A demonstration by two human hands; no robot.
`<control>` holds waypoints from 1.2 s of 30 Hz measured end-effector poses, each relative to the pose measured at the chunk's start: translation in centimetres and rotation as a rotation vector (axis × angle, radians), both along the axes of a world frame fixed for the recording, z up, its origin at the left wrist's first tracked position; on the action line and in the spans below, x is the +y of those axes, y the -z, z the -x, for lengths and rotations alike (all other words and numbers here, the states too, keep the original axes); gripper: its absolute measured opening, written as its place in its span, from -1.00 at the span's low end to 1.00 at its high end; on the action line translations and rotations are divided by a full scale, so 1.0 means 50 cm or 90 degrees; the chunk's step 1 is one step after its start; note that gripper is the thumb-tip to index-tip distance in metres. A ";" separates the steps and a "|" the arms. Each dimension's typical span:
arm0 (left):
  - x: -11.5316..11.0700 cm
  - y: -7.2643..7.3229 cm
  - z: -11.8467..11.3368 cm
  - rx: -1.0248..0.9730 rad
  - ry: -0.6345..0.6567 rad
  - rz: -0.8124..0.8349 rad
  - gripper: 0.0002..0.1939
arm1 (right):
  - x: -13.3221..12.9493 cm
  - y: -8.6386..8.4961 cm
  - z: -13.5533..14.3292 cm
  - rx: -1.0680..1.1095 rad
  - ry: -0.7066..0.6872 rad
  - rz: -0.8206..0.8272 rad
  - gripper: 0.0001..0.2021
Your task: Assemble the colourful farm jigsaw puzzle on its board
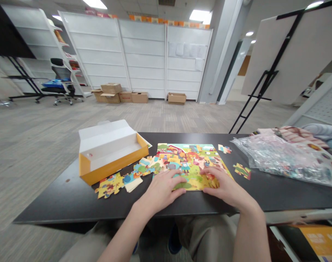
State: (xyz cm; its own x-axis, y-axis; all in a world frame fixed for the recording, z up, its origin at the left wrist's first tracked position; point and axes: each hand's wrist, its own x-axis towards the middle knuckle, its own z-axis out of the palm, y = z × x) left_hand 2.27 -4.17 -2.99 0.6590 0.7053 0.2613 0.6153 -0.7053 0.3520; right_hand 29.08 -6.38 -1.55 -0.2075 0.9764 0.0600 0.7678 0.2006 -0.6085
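A brightly coloured farm-scene jigsaw puzzle [194,178] lies flat on the black table, with a red barn, a figure and animals printed on it. My left hand [167,187] rests over its lower left part, fingers stretched out and thumb apart. Across the lower right part lies my right hand [223,185], thumb and fingers spread, touching the picture's surface. Neither hand visibly holds a piece. Loose puzzle pieces [109,185] spread to the left of the picture. On the right are two small groups, one upper [224,149] and one lower [242,171].
An open yellow box [115,165] with a white inside stands at the table's left. Clear plastic packaging [286,156] and folded cloth [299,134] cover the right side. The black table's [81,205] front edge runs just before my lap. An open drawer [305,240] sits lower right.
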 end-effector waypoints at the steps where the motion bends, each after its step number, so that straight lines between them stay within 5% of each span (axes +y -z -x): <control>1: 0.000 -0.001 -0.001 0.004 0.000 -0.001 -0.73 | 0.001 0.002 -0.003 0.005 -0.003 -0.001 -0.58; 13: 0.002 -0.006 0.000 0.007 0.009 -0.003 -0.73 | -0.001 0.003 -0.036 0.009 0.011 -0.010 -0.73; 27: 0.000 -0.012 -0.004 0.030 -0.008 0.001 -0.74 | -0.025 -0.026 0.015 -0.176 0.115 0.032 -0.87; 36: -0.003 -0.014 0.022 -0.045 0.006 0.053 -0.63 | -0.031 -0.032 0.014 -0.123 0.109 0.051 -0.82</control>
State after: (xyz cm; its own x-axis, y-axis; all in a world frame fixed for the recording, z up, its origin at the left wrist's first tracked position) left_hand 1.17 -4.34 -2.29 0.6474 0.7204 0.2489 0.5803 -0.6776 0.4518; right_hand 28.36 -7.92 0.04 -0.0393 0.9983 -0.0429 0.8897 0.0154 -0.4562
